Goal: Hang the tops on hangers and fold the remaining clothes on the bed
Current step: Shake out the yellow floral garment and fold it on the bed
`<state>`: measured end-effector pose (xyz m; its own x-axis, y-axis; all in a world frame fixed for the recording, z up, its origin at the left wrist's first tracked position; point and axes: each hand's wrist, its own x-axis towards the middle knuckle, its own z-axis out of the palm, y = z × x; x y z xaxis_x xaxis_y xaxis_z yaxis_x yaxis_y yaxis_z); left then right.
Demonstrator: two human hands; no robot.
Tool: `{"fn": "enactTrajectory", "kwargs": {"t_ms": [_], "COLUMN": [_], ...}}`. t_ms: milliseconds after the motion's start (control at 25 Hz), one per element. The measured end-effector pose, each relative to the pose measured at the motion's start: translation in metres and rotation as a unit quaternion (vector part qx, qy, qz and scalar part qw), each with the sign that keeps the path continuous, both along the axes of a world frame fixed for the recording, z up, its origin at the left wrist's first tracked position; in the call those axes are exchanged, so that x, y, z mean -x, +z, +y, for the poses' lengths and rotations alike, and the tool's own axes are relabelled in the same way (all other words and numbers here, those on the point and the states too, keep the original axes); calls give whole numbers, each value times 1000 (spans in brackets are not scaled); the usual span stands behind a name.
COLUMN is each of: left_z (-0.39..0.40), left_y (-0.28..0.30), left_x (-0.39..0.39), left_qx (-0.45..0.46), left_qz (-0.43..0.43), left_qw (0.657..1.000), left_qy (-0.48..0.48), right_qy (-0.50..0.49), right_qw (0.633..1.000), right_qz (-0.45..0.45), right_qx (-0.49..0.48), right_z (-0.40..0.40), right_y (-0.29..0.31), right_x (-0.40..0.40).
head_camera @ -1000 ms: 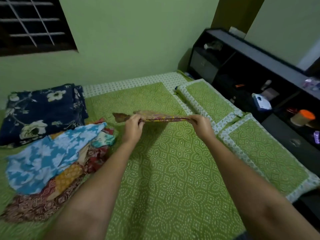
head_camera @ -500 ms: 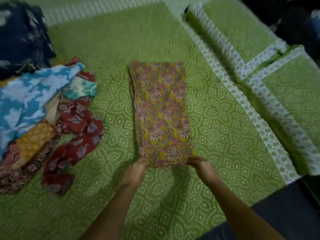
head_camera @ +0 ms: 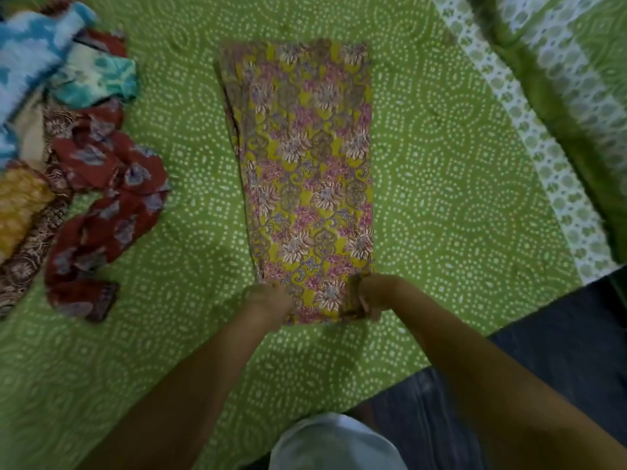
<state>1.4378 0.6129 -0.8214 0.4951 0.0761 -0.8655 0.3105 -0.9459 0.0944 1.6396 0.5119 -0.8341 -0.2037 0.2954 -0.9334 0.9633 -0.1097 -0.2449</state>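
Observation:
A yellow and pink floral garment, folded into a long narrow strip, lies flat on the green dotted bedsheet. My left hand grips its near left corner. My right hand pinches its near right corner, where the cloth curls up a little. At the left edge of the bed sits a heap of unfolded clothes: a blue and white piece, a teal one, a dark red floral one and an orange one.
A green pillow with a white patterned border lies at the upper right. The bed's near edge runs diagonally at the lower right, with dark floor beyond it. A pale cloth on my body shows at the bottom.
A second ago both hands held the folded garment up in the air. It now lies flat on the bed, drawn towards me, and my view has tilted down and come closer.

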Motion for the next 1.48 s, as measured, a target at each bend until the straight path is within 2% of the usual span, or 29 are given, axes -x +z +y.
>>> {"fn": "enactTrajectory", "kwargs": {"t_ms": [40,80,120,200,240,280,320,360,400,440,480,520,600,640,680,760,840,880,920,1000,1040,1080,1120,1160,1240,1320,1360,1400,1480], "left_z": [-21,-39,-54,-88,-97,-98,-91,-77,-57,-33,-6,16,58,82,108,158,177,173,160,136,141,156,177,198,221,195,162,119,27], "left_y": [-5,-12,-18,-28,-31,-23,-20,-16,-15,-14,-22,-34,-65,-78,-85,-93,-80,-73,-71,-68,-71,-72,-72,-69,-60,-52,-51,-53,-64], "left_x": [10,21,30,44,44,34,20,1,-22,-45,-65,-83,-105,-109,-112,-118,-127,-130,-128,-110,-102,-100,-106,-115,-136,-151,-151,-143,-99], "left_qx": [23,48,70,115,130,118,90,38,-26,-65,-82,-87,-142,-182,-218,-279,-311,-308,-286,-195,-170,-178,-201,-224,-265,-285,-291,-293,-261], "left_qz": [10,9,33,43,45,25,-53,-159,-281,-352,-392,-397,-367,-363,-364,-345,-330,-343,-364,-391,-388,-381,-361,-338,-313,-339,-350,-347,-332], "left_qw": [999,996,994,989,989,993,992,969,921,867,828,822,852,854,841,805,777,791,822,884,895,893,883,867,831,798,794,803,849], "left_qy": [-29,-81,-83,-76,-49,-3,77,183,268,348,392,399,345,325,335,393,436,402,331,164,140,161,221,289,376,408,404,386,317], "right_qy": [-25,-125,-213,-162,-121,-126,-147,-220,-310,-378,-410,-391,-248,-182,-149,-178,-297,-302,-251,-37,21,25,-24,-116,-296,-397,-422,-433,-405], "right_qw": [1000,992,975,981,982,981,973,946,897,847,816,811,843,846,839,811,775,778,794,853,862,864,864,853,808,752,736,739,792], "right_qz": [-5,-18,-40,-15,-5,24,48,44,27,5,-4,-14,-70,-105,-133,-201,-252,-253,-229,-125,-91,-95,-137,-187,-234,-188,-147,-112,-69], "right_qx": [-1,-30,-54,-110,-144,-148,-173,-232,-314,-373,-409,-434,-473,-491,-507,-521,-497,-490,-504,-506,-497,-494,-485,-473,-453,-492,-509,-504,-452], "right_z": [-20,-43,-62,-85,-82,-69,-51,-33,-12,13,37,58,92,106,119,149,171,172,166,147,147,157,174,193,216,204,180,146,65], "right_y": [-5,-26,-47,-53,-36,-18,2,12,15,12,1,-12,-48,-61,-70,-76,-60,-53,-53,-53,-55,-57,-58,-54,-44,-40,-38,-38,-40], "right_x": [12,22,33,40,43,44,45,43,38,32,25,17,-9,-29,-52,-94,-112,-109,-100,-82,-90,-104,-118,-129,-132,-93,-61,-28,23]}}
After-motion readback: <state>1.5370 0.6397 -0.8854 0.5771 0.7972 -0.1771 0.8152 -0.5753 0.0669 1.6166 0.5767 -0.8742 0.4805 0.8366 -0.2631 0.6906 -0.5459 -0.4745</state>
